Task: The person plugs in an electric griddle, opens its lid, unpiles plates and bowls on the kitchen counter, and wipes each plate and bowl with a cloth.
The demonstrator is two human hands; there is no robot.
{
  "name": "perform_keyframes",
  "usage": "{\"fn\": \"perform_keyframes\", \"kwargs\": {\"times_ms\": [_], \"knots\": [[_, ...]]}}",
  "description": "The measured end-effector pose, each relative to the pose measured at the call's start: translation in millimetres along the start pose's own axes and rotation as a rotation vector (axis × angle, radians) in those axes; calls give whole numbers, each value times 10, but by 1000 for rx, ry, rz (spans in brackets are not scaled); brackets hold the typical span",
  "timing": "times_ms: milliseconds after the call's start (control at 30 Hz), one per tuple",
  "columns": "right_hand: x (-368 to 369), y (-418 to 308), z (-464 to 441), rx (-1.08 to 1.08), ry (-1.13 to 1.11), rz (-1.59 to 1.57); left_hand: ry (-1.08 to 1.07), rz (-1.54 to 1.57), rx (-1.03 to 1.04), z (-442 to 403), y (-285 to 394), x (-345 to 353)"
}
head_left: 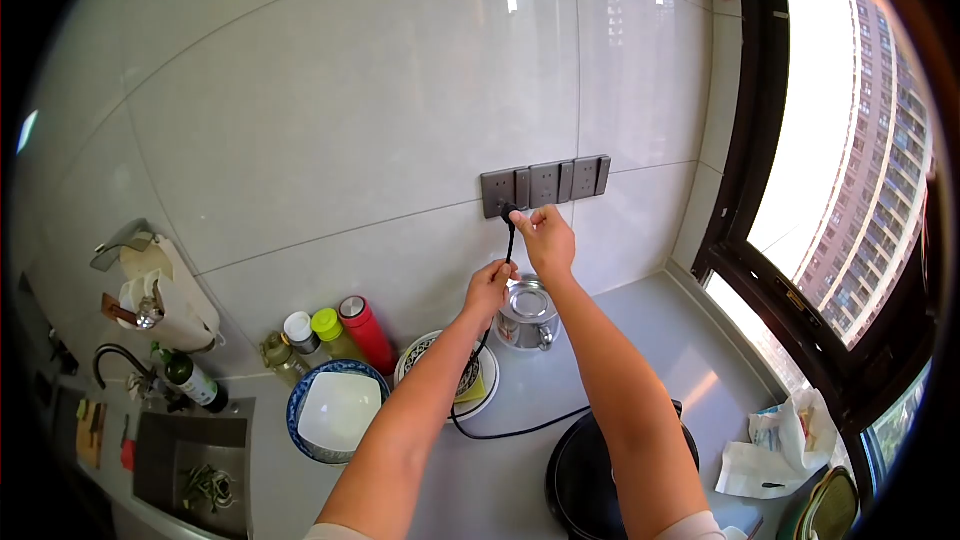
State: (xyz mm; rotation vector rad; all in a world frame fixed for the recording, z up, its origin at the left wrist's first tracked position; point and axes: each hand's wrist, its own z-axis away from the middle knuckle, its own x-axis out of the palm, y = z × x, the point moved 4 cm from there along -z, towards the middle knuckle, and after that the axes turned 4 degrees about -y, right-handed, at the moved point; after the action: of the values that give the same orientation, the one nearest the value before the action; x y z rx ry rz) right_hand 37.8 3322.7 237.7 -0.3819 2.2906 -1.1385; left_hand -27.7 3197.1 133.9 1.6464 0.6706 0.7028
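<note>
At sockets (550, 183), hands (549, 240) pinching plug (508, 211), cord (511, 240) (black)

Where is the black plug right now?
In the head view, the black plug is just right of centre, in the right hand, at the leftmost wall socket.

Extends as a grey countertop (655, 335), bearing bottles (369, 336), a blue-patterned bowl (296, 420), a white plate (492, 390), a lidded pot (526, 325), a black cord (500, 437), a black pan (580, 475), a crumpled bag (800, 440)
</note>
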Motion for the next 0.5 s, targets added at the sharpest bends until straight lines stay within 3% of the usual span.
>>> {"fn": "perform_keyframes", "kwargs": {"times_ms": [267, 500], "knots": [[79, 10, -64, 56, 12, -7, 40, -5, -28, -105, 24, -120], [96, 50, -20, 50, 35, -89, -5, -238, -56, -176, 63, -250]]}}
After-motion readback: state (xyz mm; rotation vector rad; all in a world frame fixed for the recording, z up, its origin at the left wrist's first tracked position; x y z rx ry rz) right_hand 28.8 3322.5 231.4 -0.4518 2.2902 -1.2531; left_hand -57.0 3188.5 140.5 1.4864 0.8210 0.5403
